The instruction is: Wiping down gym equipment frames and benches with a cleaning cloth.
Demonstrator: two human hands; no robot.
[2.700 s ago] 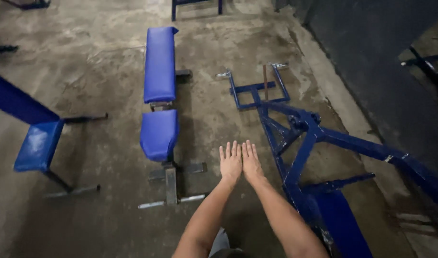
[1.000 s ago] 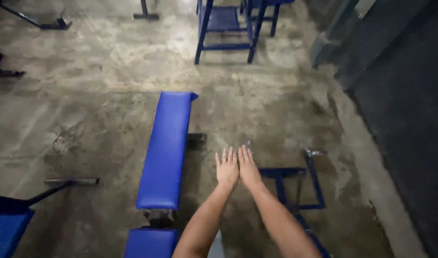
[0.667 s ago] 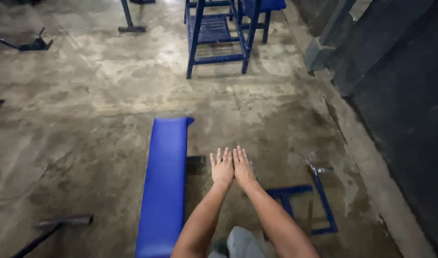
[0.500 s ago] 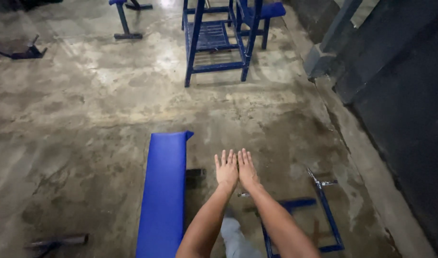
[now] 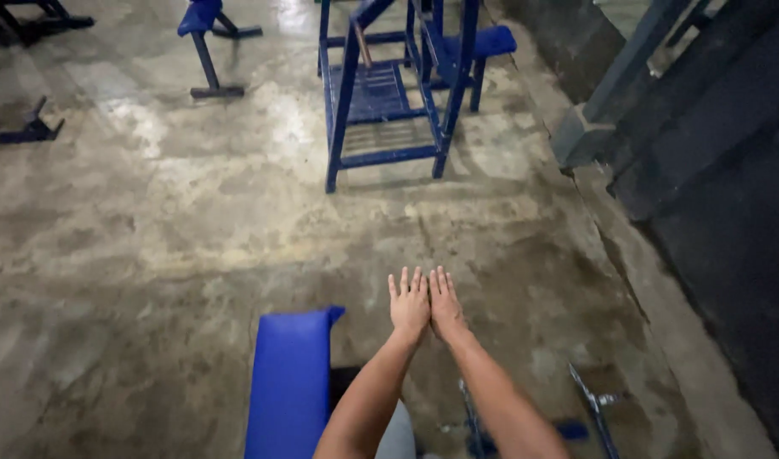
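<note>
Out front at twelve o'clock, left hand [image 5: 409,303] and right hand [image 5: 445,303] stretch flat, side by side, fingers spread, grasping nothing, above stained concrete floor [image 5: 194,221], long blue padded bench [image 5: 289,382] nearest at seven o'clock.

1. I count two hands: my left hand [image 5: 409,303] and right hand [image 5: 445,303].
2. One blue padded bench [image 5: 289,382].
3. One blue metal frame rack [image 5: 381,89].
4. One blue seat on a post [image 5: 201,25].
5. One dark floor bracket [image 5: 24,129].
</note>
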